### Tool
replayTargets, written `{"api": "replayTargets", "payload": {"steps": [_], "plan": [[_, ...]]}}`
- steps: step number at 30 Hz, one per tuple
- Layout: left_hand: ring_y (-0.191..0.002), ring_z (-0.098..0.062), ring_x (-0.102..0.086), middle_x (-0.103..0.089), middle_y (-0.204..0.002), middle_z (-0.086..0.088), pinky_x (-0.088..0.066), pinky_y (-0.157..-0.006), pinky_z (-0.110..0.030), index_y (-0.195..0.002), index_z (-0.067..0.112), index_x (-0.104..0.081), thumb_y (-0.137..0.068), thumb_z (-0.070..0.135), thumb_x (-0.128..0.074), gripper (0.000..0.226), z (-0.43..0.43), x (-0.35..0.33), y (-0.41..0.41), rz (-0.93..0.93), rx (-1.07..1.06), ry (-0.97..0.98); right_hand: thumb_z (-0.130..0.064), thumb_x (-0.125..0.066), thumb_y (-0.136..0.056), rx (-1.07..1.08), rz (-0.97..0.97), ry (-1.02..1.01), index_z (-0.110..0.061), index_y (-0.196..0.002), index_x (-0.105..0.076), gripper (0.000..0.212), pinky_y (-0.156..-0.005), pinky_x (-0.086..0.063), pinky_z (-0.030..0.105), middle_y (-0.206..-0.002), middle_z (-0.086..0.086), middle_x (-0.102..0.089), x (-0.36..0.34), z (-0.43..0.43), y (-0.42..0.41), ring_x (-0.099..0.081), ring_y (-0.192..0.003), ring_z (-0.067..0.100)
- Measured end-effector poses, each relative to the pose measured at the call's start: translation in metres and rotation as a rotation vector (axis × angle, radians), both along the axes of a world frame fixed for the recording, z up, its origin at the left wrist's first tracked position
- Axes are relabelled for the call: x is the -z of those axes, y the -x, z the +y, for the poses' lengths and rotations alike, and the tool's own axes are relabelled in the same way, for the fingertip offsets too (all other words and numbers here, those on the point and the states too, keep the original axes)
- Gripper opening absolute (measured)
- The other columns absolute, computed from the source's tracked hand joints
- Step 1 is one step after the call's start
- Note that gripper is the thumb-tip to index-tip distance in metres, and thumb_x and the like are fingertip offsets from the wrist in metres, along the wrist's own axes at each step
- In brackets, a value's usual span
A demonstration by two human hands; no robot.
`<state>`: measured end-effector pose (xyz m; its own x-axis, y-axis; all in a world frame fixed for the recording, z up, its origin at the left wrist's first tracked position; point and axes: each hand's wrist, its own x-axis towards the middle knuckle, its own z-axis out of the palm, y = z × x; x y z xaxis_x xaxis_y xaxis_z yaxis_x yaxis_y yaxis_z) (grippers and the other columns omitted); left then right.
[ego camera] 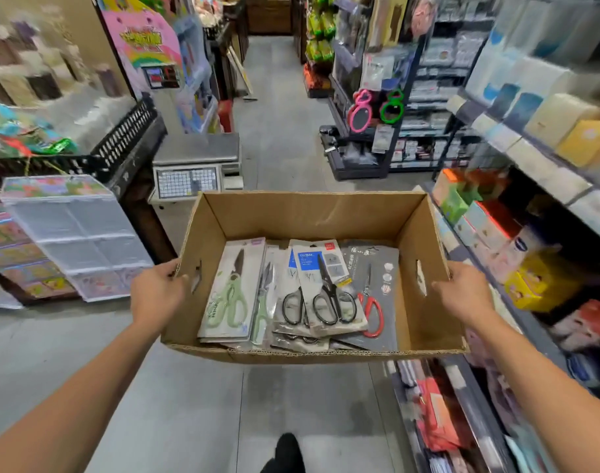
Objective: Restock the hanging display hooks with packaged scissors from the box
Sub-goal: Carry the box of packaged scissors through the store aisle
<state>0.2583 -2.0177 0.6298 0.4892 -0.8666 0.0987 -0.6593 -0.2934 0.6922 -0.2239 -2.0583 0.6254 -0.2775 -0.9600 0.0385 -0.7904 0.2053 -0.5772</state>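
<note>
We held both arms stretched forward, bare forearms rising from the lower corners of the view. Our left hand (157,291) was clamped on the left wall of the cardboard box (291,213), thumb hooked over the rim just by the cut handle slot, the other fingers wrapped out of sight on the outer side. Our right hand (462,295) gripped the opposite wall the same way, back of the hand up, thumb over the rim near that side's slot. The open-topped box hung between the two hands, clear of the floor (281,131).

Between the hands, on the box bottom, lay the packaged scissors (291,312) in loose, overlapping stacks. Nearest the left hand was the green-handled pack (228,295), pale handles on a light card, with a narrower green one just beside it. Toward the middle lay the black-handled pack (329,291), bearing a blue label, on top of another black pair. Nearest the right hand was the red-handled pack (377,295) on a grey card, partly tucked under the black one. Beyond the packs, the inner walls were bare cardboard.

Past the left hand stood a weighing scale (197,165). Past and beside the right hand ran shelves (530,158) of boxed goods. Below the box, a dark shoe (286,452) showed.
</note>
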Motion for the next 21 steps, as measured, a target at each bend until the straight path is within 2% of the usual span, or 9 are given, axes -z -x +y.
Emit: {"api": "replayTargets", "payload": {"steps": [2, 5, 9, 11, 13, 14, 16, 19, 21], "plan": [[-0.071, -0.025, -0.064, -0.07, -0.071, 0.0, -0.054, -0.063, -0.033, -0.107, 0.034, -0.073, -0.078, 0.019, -0.055, 0.037, -0.056, -0.004, -0.005, -0.002, 0.018, -0.007, -0.007, -0.065, -0.076, 0.044, 0.008, -0.006, -0.01, -0.077, -0.065, 0.004, -0.052, -0.046, 0.032, -0.069, 0.007, -0.065, -0.003, -0.047, -0.004, -0.057, -0.059, 0.025], [-0.076, -0.025, -0.062, -0.07, -0.077, 0.001, -0.048, -0.063, -0.031, -0.1, 0.034, -0.074, -0.08, 0.022, -0.056, 0.028, -0.139, -0.012, -0.01, -0.049, 0.035, -0.02, -0.006, -0.064, -0.075, 0.072, -0.029, -0.021, -0.011, -0.072, -0.062, 0.006, -0.053, -0.05, 0.035, -0.066, 0.008, -0.064, -0.01, -0.113, -0.004, -0.06, -0.062, 0.029], [-0.073, -0.025, -0.062, -0.069, -0.075, 0.0, -0.047, -0.065, -0.031, -0.098, 0.026, -0.075, -0.081, 0.023, -0.059, 0.024, -0.244, -0.017, -0.01, -0.102, 0.062, 0.004, -0.007, -0.067, -0.073, 0.094, 0.003, -0.017, -0.014, -0.071, -0.063, 0.008, -0.046, -0.033, 0.024, -0.066, 0.009, -0.063, -0.012, -0.206, -0.003, -0.054, -0.062, 0.028], [-0.068, -0.023, -0.06, -0.064, -0.068, 0.001, -0.041, -0.06, -0.027, -0.101, 0.026, -0.075, -0.082, 0.021, -0.061, 0.024, -0.293, -0.016, -0.008, -0.141, 0.069, 0.008, -0.008, -0.068, -0.072, 0.086, 0.02, 0.002, -0.011, -0.074, -0.065, 0.005, -0.051, -0.037, 0.029, -0.068, 0.013, -0.064, -0.008, -0.254, 0.001, -0.054, -0.063, 0.03], [-0.057, -0.01, -0.054, -0.059, -0.062, 0.007, -0.036, -0.051, -0.021, -0.098, 0.028, -0.075, -0.082, 0.02, -0.062, 0.021, -0.351, -0.015, 0.0, -0.125, 0.07, 0.008, -0.005, -0.066, -0.072, 0.073, 0.017, 0.006, -0.008, -0.075, -0.066, 0.005, -0.063, -0.046, 0.034, -0.072, 0.015, -0.066, 0.0, -0.311, 0.004, -0.059, -0.069, 0.033], [-0.057, -0.006, -0.054, -0.06, -0.062, 0.008, -0.037, -0.05, -0.019, -0.097, 0.029, -0.075, -0.081, 0.02, -0.063, 0.022, -0.377, -0.013, 0.005, -0.085, 0.065, 0.01, -0.005, -0.066, -0.072, 0.077, 0.003, -0.005, -0.008, -0.075, -0.065, 0.005, -0.064, -0.047, 0.035, -0.071, 0.014, -0.065, 0.004, -0.336, 0.007, -0.06, -0.071, 0.034], [-0.061, -0.015, -0.061, -0.065, -0.065, 0.004, -0.044, -0.054, -0.022, -0.097, 0.029, -0.075, -0.08, 0.021, -0.062, 0.023, -0.45, -0.011, 0.015, -0.05, 0.05, 0.005, -0.005, -0.065, -0.071, 0.114, -0.021, -0.005, -0.009, -0.072, -0.062, 0.005, -0.058, -0.043, 0.033, -0.067, 0.011, -0.061, 0.008, -0.409, 0.017, -0.06, -0.071, 0.034], [-0.058, -0.018, -0.059, -0.065, -0.065, 0.0, -0.045, -0.055, -0.025, -0.098, 0.026, -0.075, -0.076, 0.027, -0.061, 0.026, -0.51, -0.019, 0.026, -0.066, 0.066, 0.017, -0.006, -0.064, -0.073, 0.139, -0.036, -0.014, -0.012, -0.069, -0.06, 0.009, -0.056, -0.036, 0.03, -0.065, 0.009, -0.058, 0.002, -0.468, 0.024, -0.056, -0.067, 0.032], [-0.069, -0.029, -0.063, -0.069, -0.073, -0.008, -0.048, -0.062, -0.032, -0.099, 0.023, -0.075, -0.07, 0.033, -0.057, 0.035, -0.562, -0.025, 0.034, -0.058, 0.056, 0.02, -0.005, -0.063, -0.073, 0.134, -0.041, -0.022, -0.011, -0.066, -0.059, 0.01, -0.052, -0.035, 0.028, -0.062, 0.006, -0.06, -0.006, -0.516, 0.03, -0.057, -0.066, 0.032]]}}
